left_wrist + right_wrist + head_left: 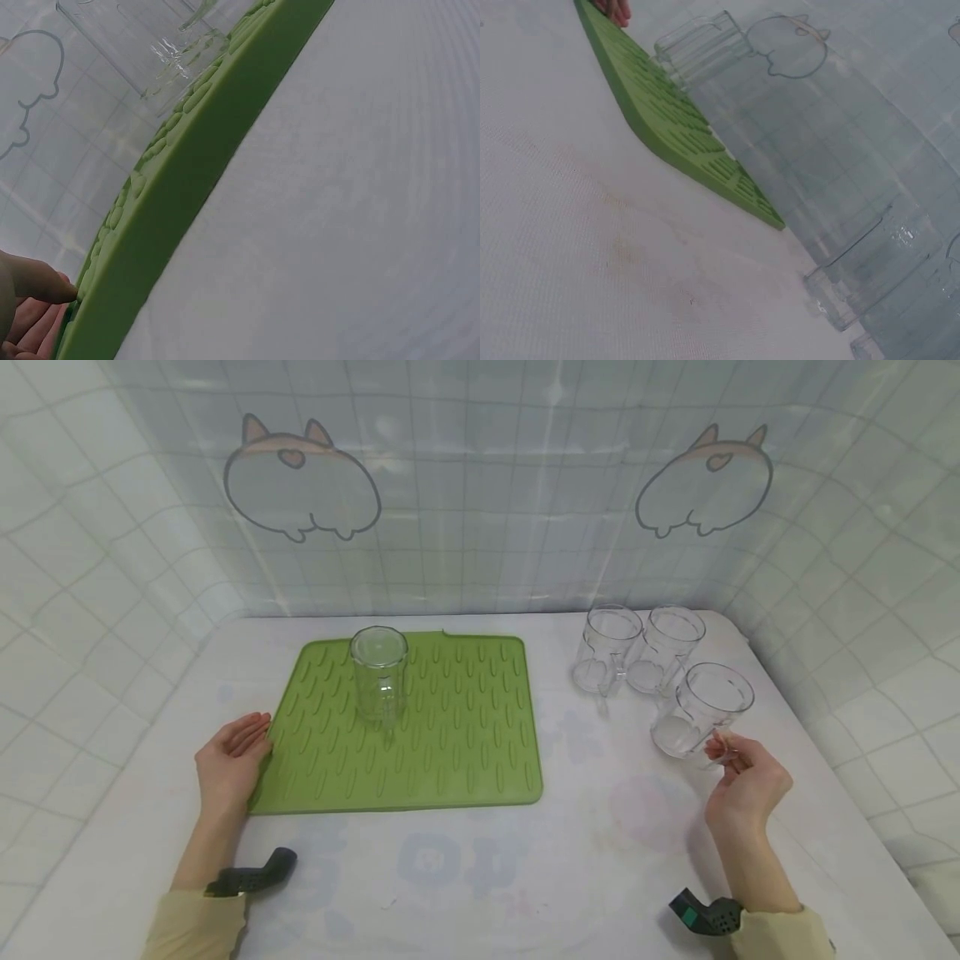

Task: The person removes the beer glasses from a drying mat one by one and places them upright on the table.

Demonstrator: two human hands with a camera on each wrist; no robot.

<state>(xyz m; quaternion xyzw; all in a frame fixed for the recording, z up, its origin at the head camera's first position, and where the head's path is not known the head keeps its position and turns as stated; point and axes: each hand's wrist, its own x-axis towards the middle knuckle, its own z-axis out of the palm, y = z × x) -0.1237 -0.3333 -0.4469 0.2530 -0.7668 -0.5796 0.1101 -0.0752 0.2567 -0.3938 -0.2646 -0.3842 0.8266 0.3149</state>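
On the ribbed green drying mat [457, 768], a clear glass mug [378, 672] stands left of centre, its handle toward the front. My left hand [234, 758] holds the mat's left edge; in the left wrist view the thumb [45, 281] presses on the rim, with the other fingers beyond it. Over on the right, my right hand [750, 781] pinches the handle of another glass mug [697, 710]. Two more glass mugs, one [606, 647] on the left and one [666, 652] beside it, stand close together just behind the held mug.
A white cloth [577, 877] with faint printing covers the table. Behind it hangs a tiled-pattern sheet [510, 527] with cartoon animals, and similar sheets close in the left [67, 652] and right sides [892, 635].
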